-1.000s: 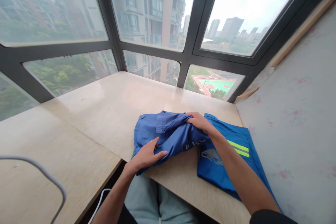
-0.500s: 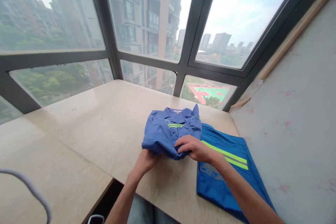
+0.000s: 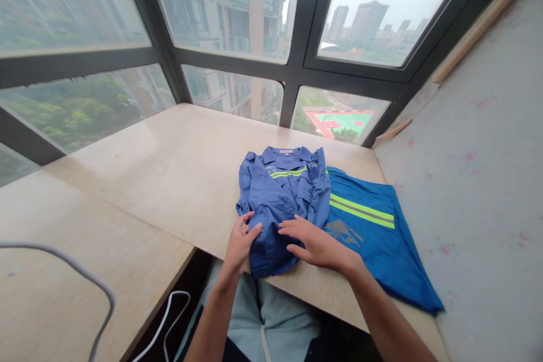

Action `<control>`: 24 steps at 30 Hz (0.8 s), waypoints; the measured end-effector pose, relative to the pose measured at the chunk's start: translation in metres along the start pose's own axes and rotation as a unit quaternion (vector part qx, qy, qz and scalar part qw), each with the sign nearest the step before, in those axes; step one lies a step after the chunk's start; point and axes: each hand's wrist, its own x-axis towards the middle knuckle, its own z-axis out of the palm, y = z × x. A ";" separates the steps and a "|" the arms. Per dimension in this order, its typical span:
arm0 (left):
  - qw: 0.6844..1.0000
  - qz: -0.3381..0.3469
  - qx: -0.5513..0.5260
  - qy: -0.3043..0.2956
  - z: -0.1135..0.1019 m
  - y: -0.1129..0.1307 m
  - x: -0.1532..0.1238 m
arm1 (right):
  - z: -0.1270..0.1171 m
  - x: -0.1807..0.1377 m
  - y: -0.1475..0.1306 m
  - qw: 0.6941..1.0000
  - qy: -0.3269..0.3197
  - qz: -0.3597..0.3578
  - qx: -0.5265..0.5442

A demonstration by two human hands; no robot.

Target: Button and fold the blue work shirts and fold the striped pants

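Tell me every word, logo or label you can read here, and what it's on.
"...EVA": grey print on the bright blue garment, its start hidden by the right hand.
Collar tag on the folded work shirt: too small to read.
Chest emblems on that shirt: blurred, unreadable.

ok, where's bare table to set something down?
Free: wooden table left of the folded shirt, back to the window frame. Crowded: right side, where the blue garment lies; both hands rest on the shirt.

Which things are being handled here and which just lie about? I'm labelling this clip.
Handled: folded blue work shirt, pressed flat by left hand and right hand.
Lying about: brighter blue garment beside it, white cable, grey cable, wooden table.
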 end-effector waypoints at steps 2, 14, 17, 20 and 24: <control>1.000 -0.017 -0.004 -0.020 0.002 -0.003 -0.004 | 0.013 0.001 -0.006 0.998 0.060 -0.001 0.028; 0.992 -0.081 0.001 -0.093 -0.003 0.000 -0.025 | 0.054 0.008 -0.006 0.972 0.173 0.134 0.089; 0.995 -0.071 -0.063 -0.043 0.000 -0.002 -0.020 | 0.053 0.009 -0.011 0.978 0.162 0.099 0.091; 0.989 -0.062 -0.135 -0.020 0.000 -0.002 -0.016 | 0.049 0.008 -0.018 0.975 0.183 0.063 0.106; 0.983 -0.064 -0.169 0.019 -0.002 0.003 -0.016 | 0.039 0.002 -0.025 0.967 0.229 0.045 0.108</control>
